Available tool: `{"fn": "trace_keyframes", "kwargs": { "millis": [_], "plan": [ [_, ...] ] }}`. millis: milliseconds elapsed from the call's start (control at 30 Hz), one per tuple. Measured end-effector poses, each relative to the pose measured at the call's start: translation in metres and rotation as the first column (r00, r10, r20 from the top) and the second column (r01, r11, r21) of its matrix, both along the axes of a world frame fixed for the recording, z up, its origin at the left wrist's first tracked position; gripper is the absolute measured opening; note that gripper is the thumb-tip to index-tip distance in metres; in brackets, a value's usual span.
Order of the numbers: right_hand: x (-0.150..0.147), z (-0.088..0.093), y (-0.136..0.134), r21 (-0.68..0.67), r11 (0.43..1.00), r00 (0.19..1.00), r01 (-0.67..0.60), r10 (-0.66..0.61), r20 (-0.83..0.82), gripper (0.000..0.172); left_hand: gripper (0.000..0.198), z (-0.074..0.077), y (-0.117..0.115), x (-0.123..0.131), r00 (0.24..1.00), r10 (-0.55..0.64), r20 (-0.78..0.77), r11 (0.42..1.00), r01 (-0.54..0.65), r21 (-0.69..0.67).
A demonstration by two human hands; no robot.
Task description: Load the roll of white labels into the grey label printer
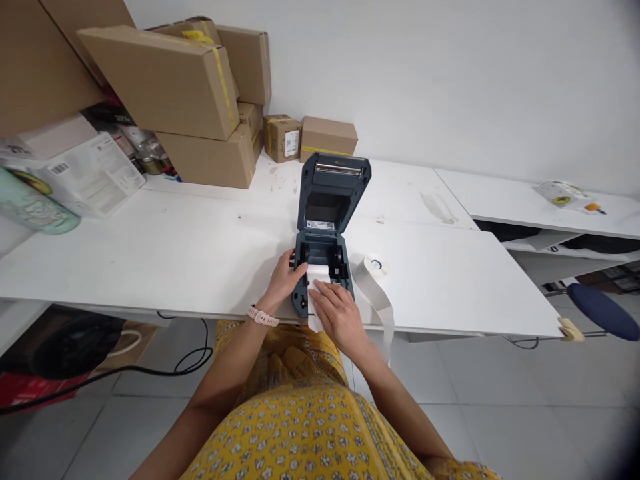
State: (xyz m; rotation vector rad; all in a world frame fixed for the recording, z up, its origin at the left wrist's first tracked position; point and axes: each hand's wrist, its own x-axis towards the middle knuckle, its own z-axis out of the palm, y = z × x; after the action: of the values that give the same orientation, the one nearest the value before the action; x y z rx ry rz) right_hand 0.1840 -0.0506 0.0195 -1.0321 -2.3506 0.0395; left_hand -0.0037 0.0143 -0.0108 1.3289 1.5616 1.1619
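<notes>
A dark blue label printer (327,220) stands open near the front edge of a white table (150,247), its lid tilted up and back. White label paper (317,275) lies across the printer's front slot and hangs over the table edge. My left hand (285,280) rests against the printer's left side, fingers curled toward the paper roll bay. My right hand (336,310) lies flat on the paper, fingers stretched out, pressing it down. A second label roll (375,265) lies just right of the printer, its white strip trailing off the edge.
Stacked cardboard boxes (195,93) fill the table's back left, with smaller boxes (327,137) against the wall. A white carton (95,173) and a green bottle (30,203) sit far left. A blue stool (603,310) stands right. Black cables (190,363) run on the floor.
</notes>
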Motion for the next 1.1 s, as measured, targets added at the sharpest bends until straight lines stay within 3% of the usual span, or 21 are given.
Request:
{"fn": "trace_keyframes", "kwargs": {
  "millis": [333,1100],
  "plan": [
    [0.001,-0.007,-0.008,-0.024,1.000,0.992,-0.004,0.001,-0.130,0.028,0.057,0.006,-0.003,0.002,0.995,0.001,0.096,1.000,0.002,-0.028],
    [0.011,-0.004,-0.011,-0.014,1.000,0.990,-0.022,0.019,-0.137,0.028,0.064,0.010,-0.001,0.001,1.000,0.011,-0.017,0.998,-0.012,-0.069]
  ]
}}
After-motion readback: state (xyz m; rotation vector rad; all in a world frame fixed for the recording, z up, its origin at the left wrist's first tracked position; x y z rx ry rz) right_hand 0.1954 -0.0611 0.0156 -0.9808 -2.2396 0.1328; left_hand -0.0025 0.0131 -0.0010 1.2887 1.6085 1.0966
